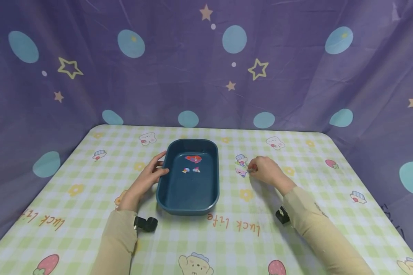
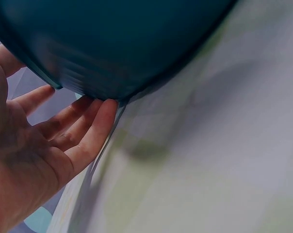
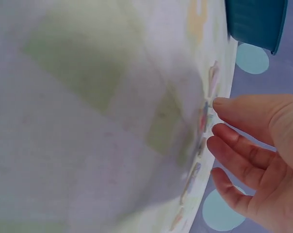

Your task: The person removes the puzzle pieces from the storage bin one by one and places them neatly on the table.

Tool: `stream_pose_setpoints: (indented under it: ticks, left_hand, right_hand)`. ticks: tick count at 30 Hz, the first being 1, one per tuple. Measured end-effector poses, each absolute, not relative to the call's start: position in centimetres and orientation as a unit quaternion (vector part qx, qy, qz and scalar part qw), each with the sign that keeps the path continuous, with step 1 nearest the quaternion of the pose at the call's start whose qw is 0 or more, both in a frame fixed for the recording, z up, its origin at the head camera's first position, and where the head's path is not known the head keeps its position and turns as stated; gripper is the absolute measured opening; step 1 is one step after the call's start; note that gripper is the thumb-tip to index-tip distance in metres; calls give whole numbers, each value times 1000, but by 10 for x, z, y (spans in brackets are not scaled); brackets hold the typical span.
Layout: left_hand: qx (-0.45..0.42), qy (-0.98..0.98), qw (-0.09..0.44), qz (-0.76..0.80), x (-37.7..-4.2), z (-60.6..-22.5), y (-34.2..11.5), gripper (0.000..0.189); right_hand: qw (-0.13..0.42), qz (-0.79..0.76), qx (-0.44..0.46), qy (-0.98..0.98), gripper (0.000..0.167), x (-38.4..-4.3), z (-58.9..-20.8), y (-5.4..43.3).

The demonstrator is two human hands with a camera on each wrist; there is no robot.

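a: why set the left hand (image 1: pixel 148 177) there, at the long side of the teal rectangular tray (image 1: pixel 189 193)?

b: probably to steady it. gripping the side with a thumb over the rim and fingertips against the outer wall, as in the left wrist view. lightly, to judge by the slack bend of the fingers.

a: and why lay the red cutout (image 1: pixel 193 159) and two smaller printed cutouts (image 1: pixel 196 170) inside?

b: perhaps to gather small flat pieces within one set of walls. resting on the tray floor, all in its farther half, with the red one farthest back.

a: what about the right hand (image 1: pixel 266 170)? grasping anything?

b: apparently not. thumb parted from the bent fingers in the right wrist view, with nothing plainly pinched between. a patch of red right at the fingertips in the head view, but too small to identify.

a: where to find the loose cutouts (image 1: pixel 241 172), then, relative to those fingers?

b: on the checked tablecloth (image 1: pixel 165 244), just beside the right fingertips, on the side toward the tray. well apart from its right wall, though. seen nearly edge-on from the right wrist, so impossible to tell whether touching the skin.
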State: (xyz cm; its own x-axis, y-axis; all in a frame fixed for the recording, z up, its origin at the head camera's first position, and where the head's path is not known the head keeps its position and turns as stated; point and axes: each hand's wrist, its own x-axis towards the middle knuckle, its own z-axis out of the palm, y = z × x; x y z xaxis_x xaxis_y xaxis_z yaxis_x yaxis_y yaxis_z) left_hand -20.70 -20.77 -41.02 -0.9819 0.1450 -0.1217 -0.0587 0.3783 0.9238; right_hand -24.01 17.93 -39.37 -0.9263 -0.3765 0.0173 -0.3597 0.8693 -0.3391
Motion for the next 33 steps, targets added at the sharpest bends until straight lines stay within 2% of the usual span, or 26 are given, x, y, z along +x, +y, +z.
stream_pose_setpoints:
  ticks: [9,18,26,33]
  left_hand:
    - [25,821,91,564,-207,-410,-207,63]
    - [31,816,90,570,-208,-411,-208,63]
    - [25,810,103,577,-191,-382,-198,63]
    - [28,809,103,578,-191,-382,-198,63]
  right_hand:
    - [25,-168,-207,963,21,-245,-375,163]
    - [-16,-150,-247,957,19,-247,-354,131]
    - [-35,-158,-278,947,20,-247,-345,101]
    - [-53,-154,-309,937,18,-242,-347,78]
